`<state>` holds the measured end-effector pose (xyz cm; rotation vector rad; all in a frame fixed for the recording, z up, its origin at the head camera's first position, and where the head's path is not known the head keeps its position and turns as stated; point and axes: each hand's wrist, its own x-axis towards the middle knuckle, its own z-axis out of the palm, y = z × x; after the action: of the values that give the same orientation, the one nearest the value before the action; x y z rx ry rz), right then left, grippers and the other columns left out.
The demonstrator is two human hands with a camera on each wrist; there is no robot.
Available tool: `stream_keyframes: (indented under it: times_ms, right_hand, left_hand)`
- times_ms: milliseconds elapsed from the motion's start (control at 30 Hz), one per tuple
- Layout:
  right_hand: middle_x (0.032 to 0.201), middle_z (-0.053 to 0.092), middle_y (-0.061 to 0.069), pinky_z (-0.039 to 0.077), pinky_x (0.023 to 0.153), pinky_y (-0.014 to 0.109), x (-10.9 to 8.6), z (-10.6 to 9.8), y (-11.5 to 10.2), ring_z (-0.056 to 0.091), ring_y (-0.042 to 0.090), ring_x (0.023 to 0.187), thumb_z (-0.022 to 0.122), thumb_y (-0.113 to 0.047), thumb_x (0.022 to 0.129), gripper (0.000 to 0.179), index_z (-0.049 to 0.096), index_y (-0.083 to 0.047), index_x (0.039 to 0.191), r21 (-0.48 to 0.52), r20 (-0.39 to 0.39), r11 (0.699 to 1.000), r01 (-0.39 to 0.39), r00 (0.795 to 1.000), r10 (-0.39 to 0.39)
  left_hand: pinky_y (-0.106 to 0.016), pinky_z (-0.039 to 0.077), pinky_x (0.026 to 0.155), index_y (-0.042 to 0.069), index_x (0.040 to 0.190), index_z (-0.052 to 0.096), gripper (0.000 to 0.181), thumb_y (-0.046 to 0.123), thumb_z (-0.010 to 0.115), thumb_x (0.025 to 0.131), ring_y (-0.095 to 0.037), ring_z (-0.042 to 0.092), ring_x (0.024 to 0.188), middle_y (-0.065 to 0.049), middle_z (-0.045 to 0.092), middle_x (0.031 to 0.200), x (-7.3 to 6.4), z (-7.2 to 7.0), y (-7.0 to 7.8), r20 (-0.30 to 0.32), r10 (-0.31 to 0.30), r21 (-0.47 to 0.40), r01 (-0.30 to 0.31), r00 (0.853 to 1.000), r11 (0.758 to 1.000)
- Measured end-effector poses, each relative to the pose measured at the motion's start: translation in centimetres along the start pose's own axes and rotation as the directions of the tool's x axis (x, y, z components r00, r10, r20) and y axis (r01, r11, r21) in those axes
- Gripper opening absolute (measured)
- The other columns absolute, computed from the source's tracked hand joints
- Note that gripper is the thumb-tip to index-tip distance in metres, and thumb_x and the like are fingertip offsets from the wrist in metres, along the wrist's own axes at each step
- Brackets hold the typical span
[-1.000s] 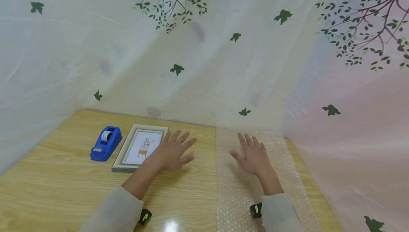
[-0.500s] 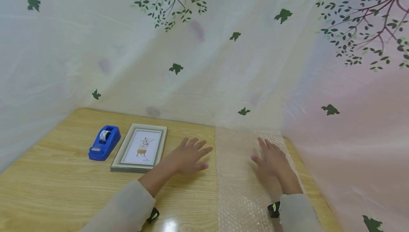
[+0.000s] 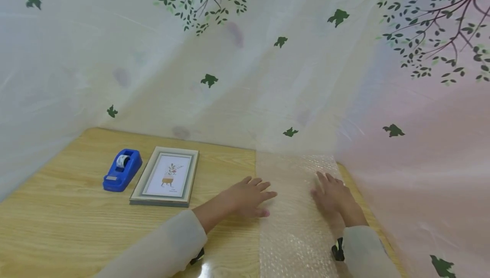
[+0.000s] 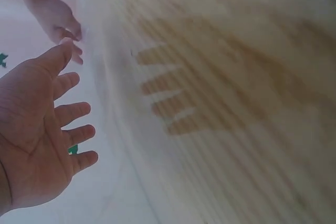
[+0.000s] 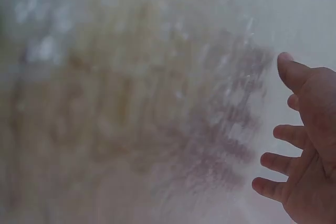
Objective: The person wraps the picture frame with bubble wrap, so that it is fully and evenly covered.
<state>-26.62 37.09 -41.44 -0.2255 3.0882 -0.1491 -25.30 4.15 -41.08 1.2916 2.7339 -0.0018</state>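
A strip of clear bubble wrap (image 3: 291, 222) lies lengthwise on the wooden table, right of centre. My left hand (image 3: 246, 197) is held over its left edge, fingers spread and holding nothing. In the left wrist view the left palm (image 4: 31, 135) hangs above the wood grain and casts a finger-shaped shadow. My right hand (image 3: 334, 195) is over the wrap's right side, fingers extended. The right wrist view shows the right hand (image 5: 310, 145) with fingers straight and nothing in them, the bubbled sheet blurred below it.
A cream picture frame (image 3: 193, 176) with a potted-plant print lies left of the hands. Beside it, further left, stands a blue tape dispenser (image 3: 128, 173) with a roll in it. A pale printed curtain (image 3: 245, 99) hangs along the back and sides of the table (image 3: 76, 227).
My left hand has moved right, from beside the picture frame to the wrap's left edge, uncovering the frame. The right hand has shifted right across the wrap. The view has turned slightly.
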Motion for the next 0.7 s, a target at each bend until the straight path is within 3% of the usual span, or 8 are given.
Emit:
stream_keyframes:
  times_ms: [333, 500, 700]
  right_hand:
    - [0.158, 0.019, 0.041, 0.019, 0.102, 0.084, 0.5, 0.8, 0.9, 0.018, 0.07, 0.137, 0.037, -0.05, 0.109, 0.075, 0.022, 0.004, 0.159, 0.074, 0.131, 0.996, -0.05, 0.991, 0.04]
    - [0.157, 0.022, 0.04, 0.021, 0.1, 0.085, 0.5, 0.8, 0.7, 0.02, 0.069, 0.136, 0.035, -0.053, 0.109, 0.077, 0.025, 0.004, 0.159, 0.071, 0.141, 0.996, -0.05, 0.989, 0.039]
    - [0.154, 0.026, 0.041, 0.022, 0.097, 0.086, 0.4, 0.4, 1.0, 0.023, 0.07, 0.133, 0.038, -0.054, 0.108, 0.077, 0.028, 0.003, 0.158, 0.082, 0.136, 0.996, -0.033, 0.991, 0.021]
  left_hand:
    - [-0.042, 0.03, 0.121, 0.029, 0.154, 0.046, 0.064, 0.065, 0.049, 0.1, -0.023, 0.036, 0.147, 0.0, 0.042, 0.158, 1.5, -0.2, 1.8, 0.046, 0.054, 0.081, -0.057, 0.997, 0.995]
    - [-0.038, 0.042, 0.111, 0.028, 0.147, 0.052, 0.065, 0.067, 0.055, 0.096, -0.021, 0.047, 0.13, 0.0, 0.048, 0.148, 1.7, 0.1, 1.9, 0.058, 0.058, 0.077, -0.062, 0.997, 0.995]
    - [-0.036, 0.049, 0.1, 0.029, 0.149, 0.047, 0.069, 0.069, 0.057, 0.094, -0.018, 0.047, 0.12, 0.0, 0.047, 0.144, 2.0, 0.6, 1.8, 0.065, 0.06, 0.056, -0.063, 0.996, 0.996]
